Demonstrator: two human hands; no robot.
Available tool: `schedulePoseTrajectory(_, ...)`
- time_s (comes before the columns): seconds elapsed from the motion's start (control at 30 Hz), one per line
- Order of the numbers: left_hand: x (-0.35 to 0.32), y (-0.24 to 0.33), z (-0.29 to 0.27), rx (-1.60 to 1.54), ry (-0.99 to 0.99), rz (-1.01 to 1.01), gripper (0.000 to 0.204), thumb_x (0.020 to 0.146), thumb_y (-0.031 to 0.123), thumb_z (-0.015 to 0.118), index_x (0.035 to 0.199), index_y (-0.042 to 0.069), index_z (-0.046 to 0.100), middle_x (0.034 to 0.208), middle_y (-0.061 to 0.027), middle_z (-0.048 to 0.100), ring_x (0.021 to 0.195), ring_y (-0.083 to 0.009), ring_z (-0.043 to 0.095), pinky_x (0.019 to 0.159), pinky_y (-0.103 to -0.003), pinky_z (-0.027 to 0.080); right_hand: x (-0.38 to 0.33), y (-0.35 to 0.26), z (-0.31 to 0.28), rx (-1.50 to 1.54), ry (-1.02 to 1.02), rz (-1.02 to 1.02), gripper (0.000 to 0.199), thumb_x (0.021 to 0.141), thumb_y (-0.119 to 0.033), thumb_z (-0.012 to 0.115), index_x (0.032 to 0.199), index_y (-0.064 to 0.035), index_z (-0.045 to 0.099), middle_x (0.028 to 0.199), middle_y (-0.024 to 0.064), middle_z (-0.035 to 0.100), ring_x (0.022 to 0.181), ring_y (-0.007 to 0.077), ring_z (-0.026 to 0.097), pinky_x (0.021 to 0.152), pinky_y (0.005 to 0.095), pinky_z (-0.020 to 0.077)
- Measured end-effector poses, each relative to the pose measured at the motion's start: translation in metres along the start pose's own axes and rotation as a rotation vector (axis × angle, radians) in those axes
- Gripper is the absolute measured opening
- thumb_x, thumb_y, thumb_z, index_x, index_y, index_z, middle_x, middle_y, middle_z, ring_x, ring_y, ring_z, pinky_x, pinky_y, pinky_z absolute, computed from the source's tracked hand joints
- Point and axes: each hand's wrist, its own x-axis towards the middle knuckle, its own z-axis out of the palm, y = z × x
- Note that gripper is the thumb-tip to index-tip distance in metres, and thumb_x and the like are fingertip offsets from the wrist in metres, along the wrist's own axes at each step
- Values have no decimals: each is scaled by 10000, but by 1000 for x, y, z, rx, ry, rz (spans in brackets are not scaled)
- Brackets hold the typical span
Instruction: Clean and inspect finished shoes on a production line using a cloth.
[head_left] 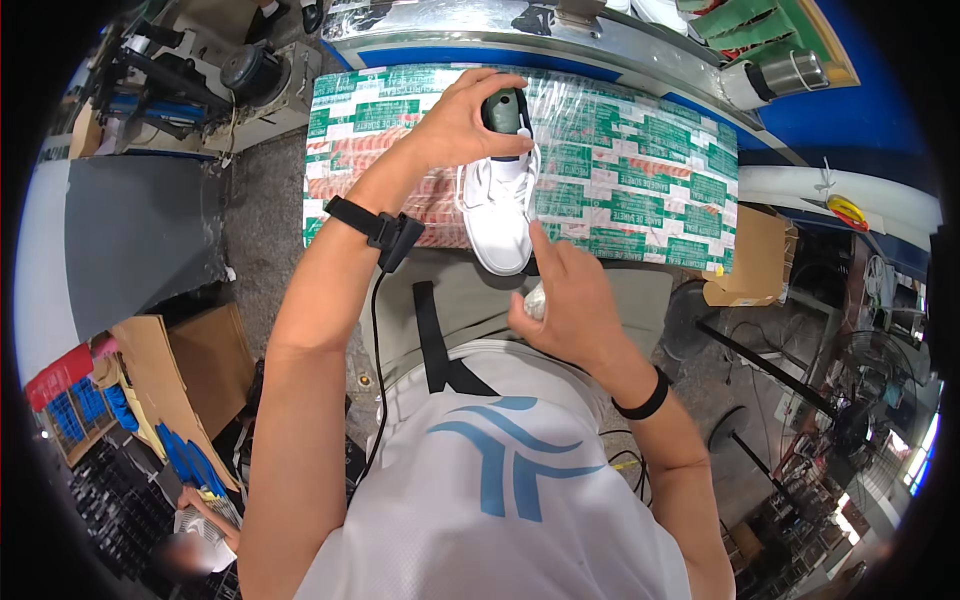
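Note:
A white lace-up shoe (pixel 498 225) is held up above the wrapped work surface, toe toward me. A dark green shoe last (pixel 503 112) fills its heel opening. My left hand (pixel 465 122) is closed around the heel end, thumb and fingers on either side of the last. Close to the toe, my right hand (pixel 572 300) points its index finger at the shoe's right side, seeming to touch it. Its other fingers curl around a small whitish wad (pixel 536 301), mostly hidden by the hand. The shoe's sole is out of sight.
The work surface (pixel 640 180) is covered with green-and-white printed tape under clear film. Beyond it runs a metal-edged machine bench (pixel 440 35). A cardboard box (pixel 755 255) stands at the right, a grey panel (pixel 140 240) at the left. Another person (pixel 205 530) is at lower left.

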Motion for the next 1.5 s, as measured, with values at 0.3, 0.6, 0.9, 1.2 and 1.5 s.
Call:
schedulePoseTrajectory(0.3,0,5,-4,-47,-43,-5,831,816,365,971,1558,177,648,1619,-183,507,1540,-391,505,1276,-492,451,3,45,11,35,33,-32,905,809,-277,843,1565,108,529,1015,179,628,918,377,640,810,498,516)
schedulePoseTrajectory(0.6,2,-3,4,-2,-4,11,836,818,358,976,1565,181,645,1595,-167,523,1521,-375,521,1265,-485,451,28,35,19,49,148,-82,897,795,-257,848,1568,70,533,997,156,609,903,351,627,830,492,512)
schedulePoseTrajectory(0.9,-3,1,-2,-23,-35,-26,843,813,385,967,1570,203,645,1681,-184,473,1599,-394,454,1309,-493,402,10,25,13,71,51,-35,863,791,-247,843,1525,102,551,987,160,638,891,352,650,821,479,517)
schedulePoseTrajectory(1.2,-6,-1,3,28,14,-11,851,798,377,982,1562,209,648,1648,-212,487,1585,-402,460,1307,-494,406,40,7,69,166,177,-68,858,799,-256,840,1507,138,560,974,183,647,881,372,658,783,490,529)
schedulePoseTrajectory(1.5,6,-3,-28,-81,-184,27,929,810,285,974,1652,200,591,1753,-183,440,1662,-368,375,1355,-487,320,8,12,17,521,34,38,854,819,-202,815,1590,47,542,1032,174,684,934,366,689,852,465,571)
